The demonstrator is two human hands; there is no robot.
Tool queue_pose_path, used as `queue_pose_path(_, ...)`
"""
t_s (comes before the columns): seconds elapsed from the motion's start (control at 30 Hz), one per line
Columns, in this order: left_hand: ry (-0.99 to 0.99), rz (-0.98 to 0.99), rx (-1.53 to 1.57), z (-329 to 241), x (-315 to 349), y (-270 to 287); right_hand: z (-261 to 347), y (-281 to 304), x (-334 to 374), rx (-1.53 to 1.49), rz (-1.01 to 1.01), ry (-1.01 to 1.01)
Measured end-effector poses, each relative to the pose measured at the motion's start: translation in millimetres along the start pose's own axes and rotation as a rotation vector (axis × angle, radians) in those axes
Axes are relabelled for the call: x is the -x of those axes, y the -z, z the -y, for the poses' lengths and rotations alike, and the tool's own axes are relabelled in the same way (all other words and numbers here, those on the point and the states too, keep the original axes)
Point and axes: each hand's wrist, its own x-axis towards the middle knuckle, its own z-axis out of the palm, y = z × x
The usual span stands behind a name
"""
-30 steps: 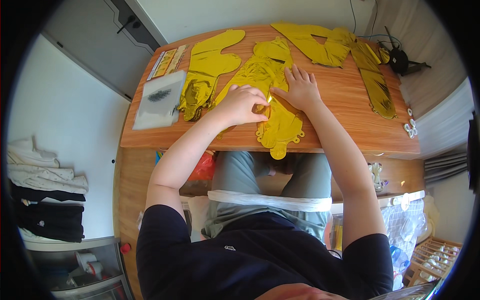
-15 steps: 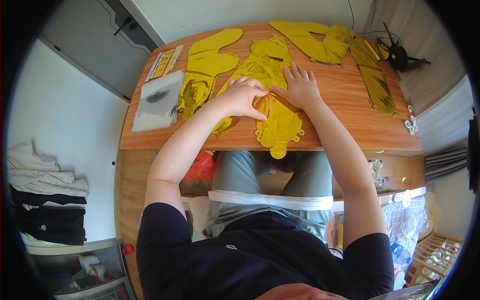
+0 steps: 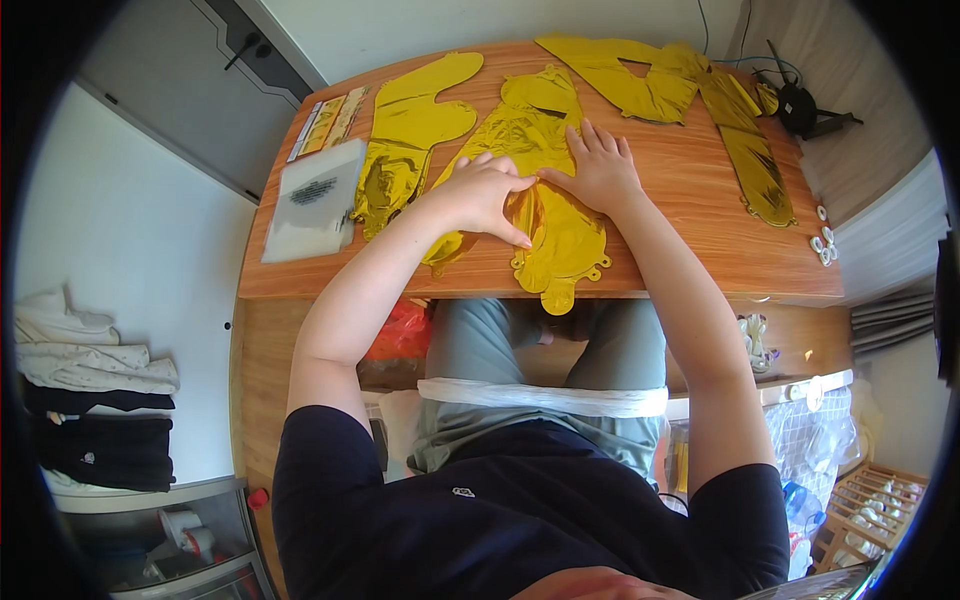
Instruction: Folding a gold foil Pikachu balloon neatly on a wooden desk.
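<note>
A deflated gold foil balloon lies wrinkled across the middle of the table, its rounded, tabbed end reaching the front edge. On its left side rests my left hand, thumb and forefinger spread apart against the foil, the other fingers curled a little. My right hand is pressed flat on the balloon's right side with fingers stretched out. The left forefinger and right thumb nearly meet over a crease. To the left lies a second flat gold foil balloon, and a third gold foil balloon is spread at the far right.
A stack of clear plastic bags lies at the table's left, beside printed cards. Small white rolls sit by the right edge, with a black device and cables behind. A red plastic bag is below the table.
The left thumb and forefinger have spread slightly wider over the foil. My right hand stays flat in nearly the same place.
</note>
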Motion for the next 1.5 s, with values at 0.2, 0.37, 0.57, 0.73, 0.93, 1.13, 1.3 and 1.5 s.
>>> queue_pose_path(0.2, -0.002, 0.033, -0.016, -4.7, 3.6, 3.4, -0.5, -3.6, -1.2, 0.003, -0.030, 0.005)
queue_pose_path(0.37, 0.013, 0.067, -0.013, -8.2, 5.6, 4.5, -0.3, -3.0, -1.2, 0.003, -0.027, 0.004)
queue_pose_path(0.57, 0.031, 0.079, 0.023, -4.9, 8.3, -1.0, -0.3, -3.9, -1.1, 0.010, -0.026, 0.005)
queue_pose_path(0.73, 0.043, 0.062, 0.034, -2.8, 10.1, -6.7, -0.5, -3.4, -1.5, 0.014, -0.027, 0.006)
queue_pose_path(0.93, 0.025, 0.055, -0.013, -5.0, 9.2, -2.9, -1.0, -4.2, -2.0, -0.001, -0.030, 0.003)
queue_pose_path(1.13, 0.026, 0.077, -0.044, -9.5, 7.8, 1.4, -1.5, 1.3, -2.0, -0.040, 0.001, -0.007)
queue_pose_path(1.3, 0.031, 0.074, -0.050, -8.1, 9.1, -0.3, 2.9, 11.0, 2.1, -0.052, 0.025, 0.005)
queue_pose_path(1.5, 0.010, 0.063, -0.027, -6.9, 8.2, -1.4, 2.5, 12.6, 3.0, -0.049, 0.032, 0.003)
